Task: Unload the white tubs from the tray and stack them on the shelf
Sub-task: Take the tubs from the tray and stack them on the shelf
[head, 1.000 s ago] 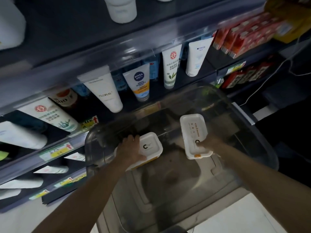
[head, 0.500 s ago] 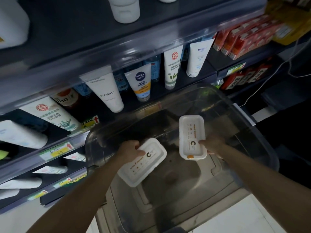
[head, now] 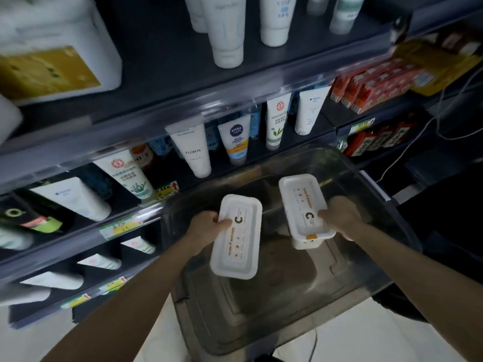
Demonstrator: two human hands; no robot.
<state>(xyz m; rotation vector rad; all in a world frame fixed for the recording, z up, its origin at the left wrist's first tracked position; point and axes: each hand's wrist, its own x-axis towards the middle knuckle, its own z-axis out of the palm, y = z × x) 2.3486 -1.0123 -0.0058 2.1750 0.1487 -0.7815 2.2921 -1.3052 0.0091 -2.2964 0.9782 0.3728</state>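
Each hand pinches a tub over the tray (head: 371, 178): left hand (head: 206, 227) on left tub (head: 236, 237), right hand (head: 339, 214) on right tub (head: 304, 209). Probably light, stiff; side-rim grips suit.

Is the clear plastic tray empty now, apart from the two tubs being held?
Looks empty: the clear plastic tray shows bare floor; both white rectangular lidded tubs are held above it, one per hand.

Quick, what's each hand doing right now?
Left hand: closed on a white tub.
Right hand: closed on the other white tub.
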